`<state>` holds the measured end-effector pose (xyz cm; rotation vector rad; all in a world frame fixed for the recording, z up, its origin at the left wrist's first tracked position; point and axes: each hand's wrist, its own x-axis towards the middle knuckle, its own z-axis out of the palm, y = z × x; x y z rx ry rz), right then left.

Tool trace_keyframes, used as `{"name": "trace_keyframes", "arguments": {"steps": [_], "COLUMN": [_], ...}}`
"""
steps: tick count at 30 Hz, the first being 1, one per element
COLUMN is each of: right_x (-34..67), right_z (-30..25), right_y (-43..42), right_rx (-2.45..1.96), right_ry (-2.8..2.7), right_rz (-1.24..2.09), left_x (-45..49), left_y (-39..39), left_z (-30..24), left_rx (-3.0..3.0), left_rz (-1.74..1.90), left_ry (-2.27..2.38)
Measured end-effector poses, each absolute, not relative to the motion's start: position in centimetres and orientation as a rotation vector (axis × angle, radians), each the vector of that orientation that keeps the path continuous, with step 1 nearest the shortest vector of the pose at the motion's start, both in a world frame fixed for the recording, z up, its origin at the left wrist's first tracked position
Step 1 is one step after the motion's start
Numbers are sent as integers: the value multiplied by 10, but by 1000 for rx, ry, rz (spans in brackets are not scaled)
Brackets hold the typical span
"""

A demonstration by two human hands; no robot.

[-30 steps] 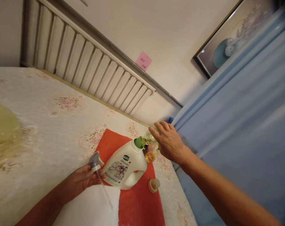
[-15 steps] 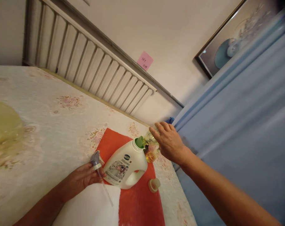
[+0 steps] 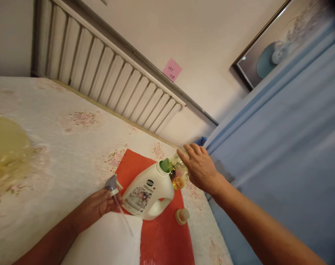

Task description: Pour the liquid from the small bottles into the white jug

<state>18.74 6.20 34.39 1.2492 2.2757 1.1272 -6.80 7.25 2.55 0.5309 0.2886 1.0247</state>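
Observation:
My left hand (image 3: 101, 203) is closed round a spray nozzle (image 3: 112, 183) with a purple-grey head, and its thin clear tube (image 3: 125, 221) points down over a white sheet. Its fingers are close to the base of a white detergent jug (image 3: 149, 193), which stands on the red sheet and has a green spout (image 3: 164, 165) in its uncapped mouth. My right hand (image 3: 202, 165) grips a clear bottle (image 3: 178, 161), tilted with its neck at the spout. My fingers hide much of this bottle, and I cannot tell whether liquid runs from it.
A pale cap (image 3: 182, 216) lies right of the jug on the red sheet (image 3: 167, 243). Behind the jug is a small item with amber liquid (image 3: 178, 183). The white sheet (image 3: 106, 243) is in front, a yellow translucent bowl-like object (image 3: 7, 147) far left, a blue curtain (image 3: 280, 165) right.
The whole view has shifted slightly. Both hands keep their holds, and the clear bottle stays tilted at the jug's spout.

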Motion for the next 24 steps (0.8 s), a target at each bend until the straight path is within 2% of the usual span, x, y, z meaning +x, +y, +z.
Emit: {"name": "trace_keyframes", "arguments": {"steps": [7,13,21,24], "right_x": [212,232,258,272], "right_z": [327,294,247,220], "right_y": [65,63,28,6], "right_rx": [1430,1740,2090,2091], "right_ry": [2440,2753,3095,3080], "right_rz": [1001,735,150,171], "left_x": [-70,-70,-50,-38], "left_y": [50,20,-5,-11], "left_z": [32,56,137,175], "left_rx": [457,487,667,732], "left_rz": [1115,1187,1323,1428], "left_ry": [317,419,568,565]}}
